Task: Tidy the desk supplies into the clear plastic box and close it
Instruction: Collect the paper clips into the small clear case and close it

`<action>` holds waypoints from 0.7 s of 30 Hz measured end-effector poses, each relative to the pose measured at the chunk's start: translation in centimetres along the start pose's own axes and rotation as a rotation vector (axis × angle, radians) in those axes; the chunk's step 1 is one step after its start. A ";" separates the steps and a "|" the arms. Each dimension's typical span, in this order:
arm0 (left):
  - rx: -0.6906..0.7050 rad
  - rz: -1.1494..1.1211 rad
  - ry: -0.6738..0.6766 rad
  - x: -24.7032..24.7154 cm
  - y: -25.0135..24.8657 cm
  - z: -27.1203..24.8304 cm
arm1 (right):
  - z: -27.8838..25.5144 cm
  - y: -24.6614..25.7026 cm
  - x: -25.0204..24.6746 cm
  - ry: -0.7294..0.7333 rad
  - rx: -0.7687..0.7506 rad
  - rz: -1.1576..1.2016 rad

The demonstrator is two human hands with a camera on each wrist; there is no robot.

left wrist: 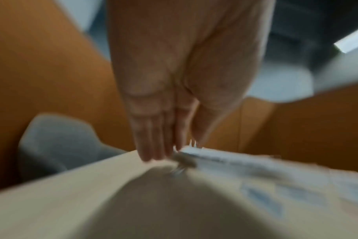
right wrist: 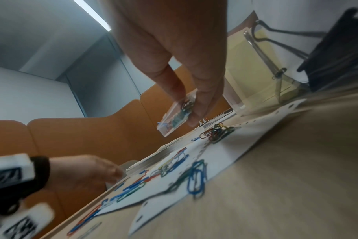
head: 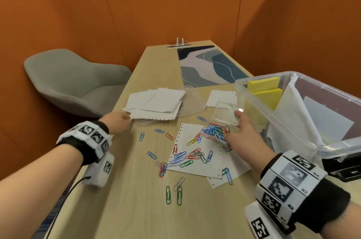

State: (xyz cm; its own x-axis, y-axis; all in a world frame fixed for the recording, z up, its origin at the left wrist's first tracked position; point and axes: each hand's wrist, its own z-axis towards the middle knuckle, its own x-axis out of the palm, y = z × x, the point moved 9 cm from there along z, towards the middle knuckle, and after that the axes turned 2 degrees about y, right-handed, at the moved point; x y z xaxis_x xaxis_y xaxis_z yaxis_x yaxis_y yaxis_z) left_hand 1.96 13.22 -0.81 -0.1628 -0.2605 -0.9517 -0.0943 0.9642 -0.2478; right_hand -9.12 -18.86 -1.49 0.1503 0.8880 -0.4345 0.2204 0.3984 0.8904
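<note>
My right hand (head: 232, 127) holds a small clear clip case (head: 215, 134) just above the desk, thumb on its raised lid (head: 227, 113) and fingers under it. In the right wrist view the case (right wrist: 174, 119) is pinched in my right hand (right wrist: 189, 108). Coloured paper clips (head: 187, 155) lie scattered on a punched white sheet (head: 197, 166) and on the desk. My left hand (head: 125, 118) reaches with straight fingers to the near edge of a paper stack (head: 156, 103); the left wrist view shows this hand (left wrist: 174, 147) at the stack (left wrist: 225, 160), blurred. The big clear plastic box (head: 254, 94) stands lidless at right, holding yellow sticky notes (head: 263, 90).
A grey chair (head: 74, 80) stands left of the desk. A blue patterned mat (head: 205, 64) covers the far end. Another punched sheet (head: 221, 98) lies by the box. A black binder clip (right wrist: 337, 56) shows beside the box. Orange walls close in on all sides.
</note>
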 end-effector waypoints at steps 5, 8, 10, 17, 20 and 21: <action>0.213 0.148 0.228 4.6 -0.9 -3.6 | -0.2 0.2 0.1 -0.013 -0.021 -0.009; 0.316 0.082 0.168 4.5 -3.3 -5.5 | -0.4 0.5 0.2 -0.017 -0.034 -0.009; 0.371 0.022 0.142 4.0 -5.2 -6.0 | -0.5 0.6 0.2 -0.019 -0.042 -0.010; 0.419 0.116 0.335 6.2 -8.8 -5.9 | -0.3 1.0 0.2 -0.026 -0.068 0.030; 0.454 0.077 0.288 6.5 -7.8 -7.7 | 0.1 1.5 -0.3 -0.042 -0.088 0.061; 0.461 0.039 0.236 6.3 -7.6 -8.2 | 0.3 1.7 -0.4 -0.047 -0.095 0.058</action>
State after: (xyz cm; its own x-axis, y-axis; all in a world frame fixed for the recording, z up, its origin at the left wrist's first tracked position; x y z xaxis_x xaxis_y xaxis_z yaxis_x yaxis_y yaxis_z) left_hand -6.41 3.89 -3.42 -0.3792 -0.1770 -0.9082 0.3499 0.8812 -0.3179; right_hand -8.53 -18.59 0.11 0.2055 0.8995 -0.3856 0.1181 0.3684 0.9221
